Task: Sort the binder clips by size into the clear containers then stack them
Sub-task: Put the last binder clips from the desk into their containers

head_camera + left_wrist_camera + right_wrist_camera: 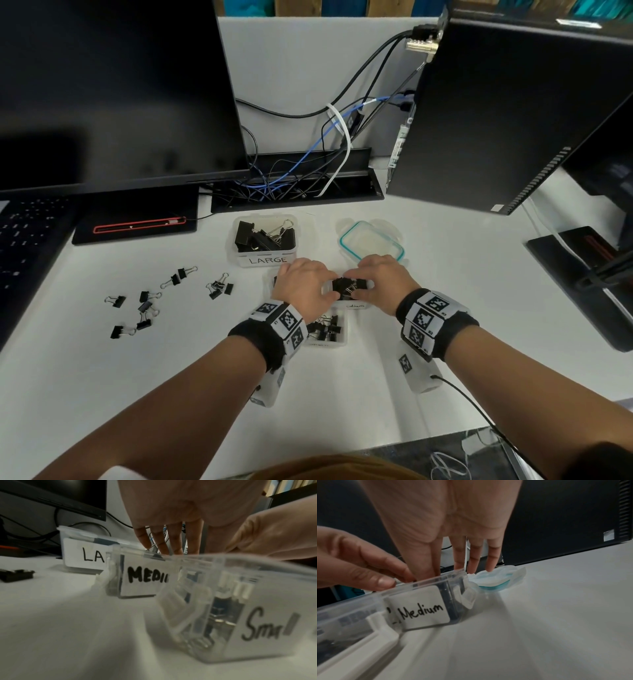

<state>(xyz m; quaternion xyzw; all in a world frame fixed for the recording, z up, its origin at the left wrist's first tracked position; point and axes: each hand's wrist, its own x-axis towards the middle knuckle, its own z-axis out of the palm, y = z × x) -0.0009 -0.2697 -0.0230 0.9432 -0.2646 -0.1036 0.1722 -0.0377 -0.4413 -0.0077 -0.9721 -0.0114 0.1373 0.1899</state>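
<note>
Both hands meet over the clear "Medium" container (356,305) (145,580) (423,609), which holds black binder clips (346,286). My left hand (323,282) (171,545) reaches down over its left part, thumb and fingers (382,580) pinching the near rim. My right hand (358,282) (471,563) grips its right end, fingers on the far side, thumb on the near side. The "Small" container (325,330) (257,622) with clips sits just in front, partly under my left wrist. The "LARGE" container (265,240) (82,555) with big clips stands behind. Several loose clips (147,305) lie to the left.
A clear lid with a teal seal (371,241) (498,577) lies behind my right hand. A monitor (120,85) and keyboard (27,236) stand at the left, a computer tower (496,113) at the right, a cable tray (294,185) at the back.
</note>
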